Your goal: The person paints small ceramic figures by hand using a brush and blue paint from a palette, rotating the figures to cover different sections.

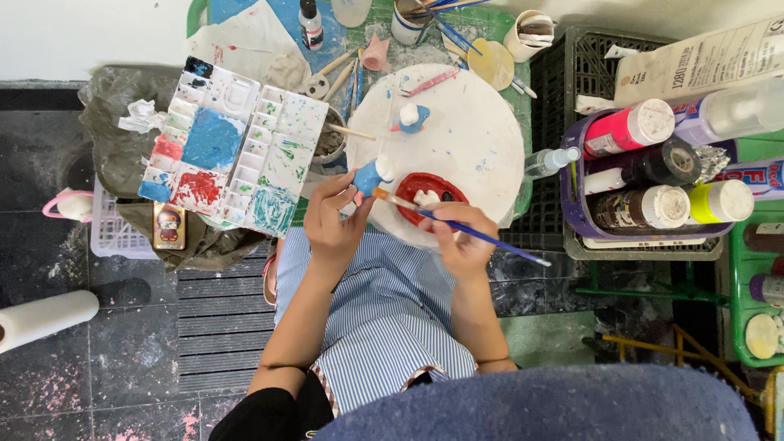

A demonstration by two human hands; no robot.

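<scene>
Cluttered round board (pixel 482 139) — left hand (pixel 331 224) pinches a blue figurine (pixel 371 175), right hand (pixel 461 241) fingers pinch the brush (pixel 457 224); a slip could smear paint onto its white part.

Seen from above, the floor (pixel 122 343) is dark grey stone tile, scuffed and dusted with pale pink marks. A black ribbed mat (pixel 220 314) lies across it. A white wall (pixel 90 37) runs along the upper left, meeting the floor at a dark skirting strip (pixel 37 96). A black plastic crate (pixel 563 147) stands at right, with a green metal frame (pixel 653 292) beside it, possibly a shelf. The light is even and soft.
</scene>
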